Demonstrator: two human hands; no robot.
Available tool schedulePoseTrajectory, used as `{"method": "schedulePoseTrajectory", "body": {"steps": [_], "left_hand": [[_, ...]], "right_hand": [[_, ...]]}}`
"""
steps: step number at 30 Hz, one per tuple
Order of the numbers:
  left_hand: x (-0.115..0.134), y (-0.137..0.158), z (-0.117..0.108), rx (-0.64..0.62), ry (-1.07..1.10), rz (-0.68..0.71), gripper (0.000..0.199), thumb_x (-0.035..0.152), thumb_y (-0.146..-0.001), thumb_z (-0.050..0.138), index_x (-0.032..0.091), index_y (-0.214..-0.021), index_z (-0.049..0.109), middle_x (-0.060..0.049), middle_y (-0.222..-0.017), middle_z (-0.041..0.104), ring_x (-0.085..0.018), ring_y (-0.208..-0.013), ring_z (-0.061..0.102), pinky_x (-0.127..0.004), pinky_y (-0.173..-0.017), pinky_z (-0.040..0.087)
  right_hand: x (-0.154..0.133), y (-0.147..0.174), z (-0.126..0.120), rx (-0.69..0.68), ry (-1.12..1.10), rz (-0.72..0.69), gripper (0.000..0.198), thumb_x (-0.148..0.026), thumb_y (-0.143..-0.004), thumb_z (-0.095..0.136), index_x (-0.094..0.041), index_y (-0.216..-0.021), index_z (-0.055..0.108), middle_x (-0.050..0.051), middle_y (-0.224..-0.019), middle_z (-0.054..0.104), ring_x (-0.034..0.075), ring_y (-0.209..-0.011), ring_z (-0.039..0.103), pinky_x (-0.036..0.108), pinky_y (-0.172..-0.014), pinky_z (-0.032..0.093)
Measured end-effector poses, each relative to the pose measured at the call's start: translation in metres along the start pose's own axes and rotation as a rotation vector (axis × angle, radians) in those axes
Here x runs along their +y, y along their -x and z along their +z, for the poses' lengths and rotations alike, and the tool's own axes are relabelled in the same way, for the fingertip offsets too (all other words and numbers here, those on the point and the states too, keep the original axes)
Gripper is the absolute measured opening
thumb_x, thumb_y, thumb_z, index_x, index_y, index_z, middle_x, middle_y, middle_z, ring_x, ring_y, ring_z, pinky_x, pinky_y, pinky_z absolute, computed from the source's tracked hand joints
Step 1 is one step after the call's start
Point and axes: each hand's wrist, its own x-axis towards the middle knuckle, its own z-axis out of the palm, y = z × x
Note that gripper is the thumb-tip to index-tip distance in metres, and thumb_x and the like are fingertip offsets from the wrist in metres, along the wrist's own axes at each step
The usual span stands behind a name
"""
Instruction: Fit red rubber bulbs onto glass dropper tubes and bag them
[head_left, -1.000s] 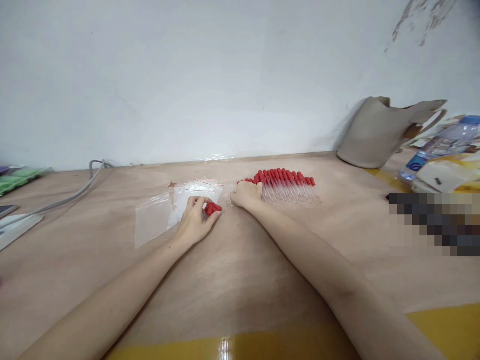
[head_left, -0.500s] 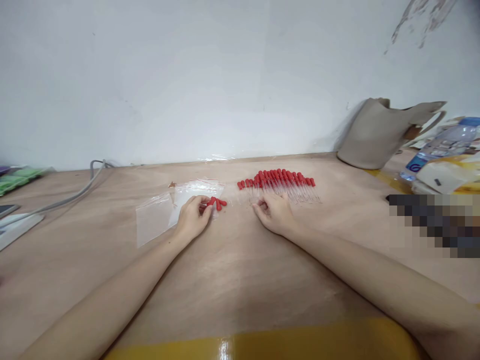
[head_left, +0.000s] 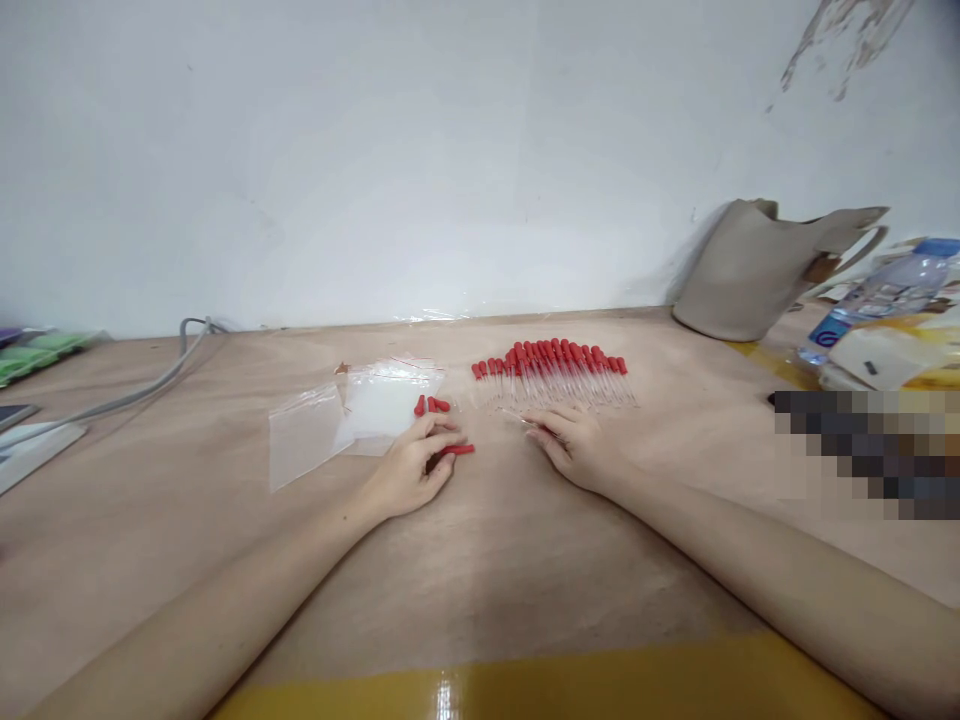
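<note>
My left hand (head_left: 417, 462) is closed on a red rubber dropper bulb (head_left: 463, 449), which points to the right. A few loose red bulbs (head_left: 432, 405) lie just beyond its fingers. My right hand (head_left: 571, 445) pinches a thin clear glass dropper tube (head_left: 513, 414), its free end toward the left hand. Bulb and tube are apart. Behind the right hand lies a row of several assembled droppers (head_left: 562, 362), red bulbs toward the wall and clear tubes toward me. Clear zip bags (head_left: 306, 435) lie flat beyond my left forearm.
A grey-beige pitcher (head_left: 739, 270) and a plastic bottle (head_left: 870, 300) stand at the right, near a blurred-out dark object (head_left: 862, 450). A grey cable (head_left: 150, 385) and green items (head_left: 45, 352) are at the left. Yellow tape (head_left: 525, 685) covers the near edge.
My left hand has drawn a red bulb nearer to me and away from the loose ones. My right hand has moved slightly nearer, with a glass tube now showing in its fingers.
</note>
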Motion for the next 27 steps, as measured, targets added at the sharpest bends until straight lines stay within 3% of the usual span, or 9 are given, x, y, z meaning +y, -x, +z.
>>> {"method": "schedulePoseTrajectory", "body": {"steps": [4,8,14,27], "left_hand": [[-0.002,-0.005,0.007,-0.017,-0.006,-0.046,0.02,0.024,-0.082,0.053,0.016,-0.096,0.065,-0.009,-0.105,0.053,-0.021,-0.1,0.053,-0.036,-0.087,0.045],[-0.003,-0.008,0.011,0.039,0.053,-0.118,0.017,0.026,-0.083,0.053,0.017,-0.085,0.067,-0.007,-0.094,0.058,-0.018,-0.089,0.056,-0.034,-0.08,0.046],[0.0,-0.008,0.014,0.11,0.202,-0.196,0.017,0.029,-0.085,0.051,0.016,-0.088,0.062,-0.004,-0.085,0.063,-0.015,-0.079,0.058,-0.028,-0.073,0.046],[0.004,-0.005,0.017,0.044,0.4,-0.191,0.017,0.029,-0.084,0.052,0.015,-0.089,0.061,-0.003,-0.077,0.063,-0.013,-0.069,0.057,-0.023,-0.064,0.046]], "right_hand": [[0.0,-0.001,0.004,0.008,0.019,-0.106,0.018,-0.021,-0.087,0.044,-0.017,-0.093,0.061,0.005,-0.084,0.064,0.015,-0.077,0.056,0.032,-0.074,0.037],[-0.003,-0.002,0.007,0.001,0.022,-0.172,0.018,-0.02,-0.087,0.044,-0.018,-0.094,0.06,0.005,-0.085,0.065,0.015,-0.079,0.056,0.033,-0.077,0.037],[-0.006,-0.002,0.01,-0.01,0.0,-0.206,0.017,-0.02,-0.087,0.044,-0.018,-0.095,0.06,0.004,-0.085,0.066,0.014,-0.077,0.057,0.034,-0.079,0.034],[-0.012,-0.003,0.009,-0.104,-0.05,-0.215,0.024,-0.023,-0.089,0.041,-0.02,-0.104,0.06,0.002,-0.078,0.064,0.011,-0.069,0.055,0.032,-0.077,0.032]]}}
